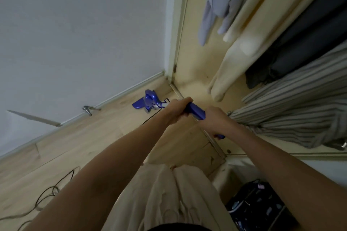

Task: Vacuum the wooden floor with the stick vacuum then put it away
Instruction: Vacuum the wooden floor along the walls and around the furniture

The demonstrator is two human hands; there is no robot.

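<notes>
Both hands gripped the stick vacuum (pixel 195 111): left hand (pixel 177 109) curled round the shaft, right hand (pixel 216 121) round the handle, steering its head (pixel 147 102) across the wooden floor (pixel 97 137) toward the far wall corner.

No readable text, labels, brands or numbers anywhere. The vacuum (pixel 150 101) shows a small white patch near its neck, too blurred to read. The dark bag (pixel 259 206) at lower right has pale marks, also illegible.
</notes>
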